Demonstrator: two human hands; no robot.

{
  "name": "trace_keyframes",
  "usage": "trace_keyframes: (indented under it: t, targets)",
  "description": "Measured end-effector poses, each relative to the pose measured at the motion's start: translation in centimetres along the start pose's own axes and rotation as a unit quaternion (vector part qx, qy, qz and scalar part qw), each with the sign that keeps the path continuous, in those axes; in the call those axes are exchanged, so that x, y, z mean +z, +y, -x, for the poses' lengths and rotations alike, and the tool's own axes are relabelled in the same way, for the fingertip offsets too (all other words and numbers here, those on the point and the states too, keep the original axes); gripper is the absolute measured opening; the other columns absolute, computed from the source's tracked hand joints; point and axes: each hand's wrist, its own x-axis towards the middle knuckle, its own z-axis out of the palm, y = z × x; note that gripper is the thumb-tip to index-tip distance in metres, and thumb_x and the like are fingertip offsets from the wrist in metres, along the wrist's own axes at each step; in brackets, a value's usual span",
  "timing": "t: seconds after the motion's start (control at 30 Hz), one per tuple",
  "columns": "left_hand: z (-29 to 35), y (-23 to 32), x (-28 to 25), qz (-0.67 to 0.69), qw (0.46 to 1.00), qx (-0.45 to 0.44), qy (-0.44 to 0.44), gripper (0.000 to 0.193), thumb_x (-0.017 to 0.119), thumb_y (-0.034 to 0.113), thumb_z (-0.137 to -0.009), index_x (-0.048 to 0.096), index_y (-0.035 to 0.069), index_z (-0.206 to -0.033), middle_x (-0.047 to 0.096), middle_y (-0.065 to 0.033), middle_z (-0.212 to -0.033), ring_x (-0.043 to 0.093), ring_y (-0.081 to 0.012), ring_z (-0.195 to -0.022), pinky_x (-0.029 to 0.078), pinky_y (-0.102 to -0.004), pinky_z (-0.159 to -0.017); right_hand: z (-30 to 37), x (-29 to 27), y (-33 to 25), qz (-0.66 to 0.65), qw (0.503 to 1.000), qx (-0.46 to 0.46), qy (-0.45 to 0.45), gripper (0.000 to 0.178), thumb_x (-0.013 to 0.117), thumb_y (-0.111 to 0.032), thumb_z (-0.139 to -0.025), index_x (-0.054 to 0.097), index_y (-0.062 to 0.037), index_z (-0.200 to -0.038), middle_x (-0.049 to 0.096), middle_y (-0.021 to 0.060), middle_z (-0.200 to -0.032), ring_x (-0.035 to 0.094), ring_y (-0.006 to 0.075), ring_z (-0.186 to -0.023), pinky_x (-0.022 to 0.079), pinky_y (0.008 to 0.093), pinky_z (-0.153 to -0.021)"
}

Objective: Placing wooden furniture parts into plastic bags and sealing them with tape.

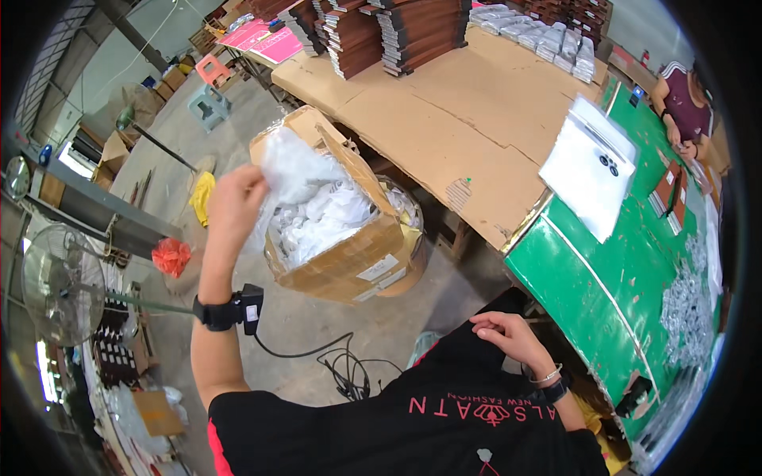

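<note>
At the left rim of the cardboard box (333, 275), beside the edge of the brown worktop (444, 103), the left hand (236, 197) seems to pinch a piece of clear plastic wrap (298, 163) above the box's crumpled white filling (329, 214). The right hand (514, 337), fingers loosely bent, looks bare near the green worktop's (579, 278) edge. The step appears to be handling wrap at the box; whether lifting or discarding, I cannot tell. The next move calls for keeping the wrap clear of the rim.

Stacked brown slats (425, 36) stand at the top centre of the frame, a pink stool (212, 70) and a blue-grey stool (209, 107) upper left, a caged fan (62, 284) far left, a green worktop (575, 274) right.
</note>
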Motion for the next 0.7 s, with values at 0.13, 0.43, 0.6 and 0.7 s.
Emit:
trace_keyframes:
  t: [0.13,0.43,0.6,0.7]
  targets:
    - [0.0,6.0,-1.6,0.159,0.985,0.034,0.060,0.009,0.064,0.002,-0.090,0.066,-0.007,-0.091,0.066,-0.0075,-0.078,0.061,-0.0102,-0.075,0.046,-0.0258,-0.064,-3.4,-0.5,-3.2,-0.115,0.987,-0.083,-0.071,0.038,0.068,-0.016,-0.097,0.062,-0.0019,-0.131,0.071,0.0078,-0.113,0.067,0.0127,-0.101,0.054,0.0291,-0.088]
    - [6.9,26.9,13.9,0.380,0.881,0.264,-0.099,0.031,0.075,0.010,-0.081,0.071,0.005,-0.111,0.068,-0.0077,-0.118,0.066,-0.0290,-0.104,0.056,-0.0362,-0.081,-2.0,-0.8,-2.9,-0.334,0.915,-0.131,0.186,0.053,0.066,-0.025,-0.099,0.049,-0.0035,-0.144,0.057,0.0054,-0.137,0.054,0.0143,-0.122,0.045,0.0321,-0.104]
    - [8.2,35.2,18.8,0.553,0.768,0.224,-0.233,0.069,0.074,0.015,-0.087,0.047,0.008,-0.150,0.047,-0.0203,-0.150,0.048,-0.0347,-0.135,0.043,-0.0427,-0.106,7.3,-6.1,4.0,-0.388,0.848,-0.085,0.351,0.041,0.060,-0.022,-0.102,0.058,-0.0041,-0.138,0.067,0.0078,-0.126,0.063,0.0140,-0.112,0.053,0.0308,-0.093]
    - [8.6,41.1,22.2,0.603,0.707,0.250,-0.273,0.073,0.073,0.016,-0.089,0.040,0.008,-0.153,0.039,-0.0205,-0.156,0.044,-0.0318,-0.139,0.043,-0.0422,-0.106,9.9,-7.7,5.5,-0.368,0.846,-0.087,0.376,0.037,0.062,-0.019,-0.099,0.063,-0.0038,-0.133,0.068,0.0057,-0.123,0.063,0.0137,-0.110,0.050,0.0305,-0.097]
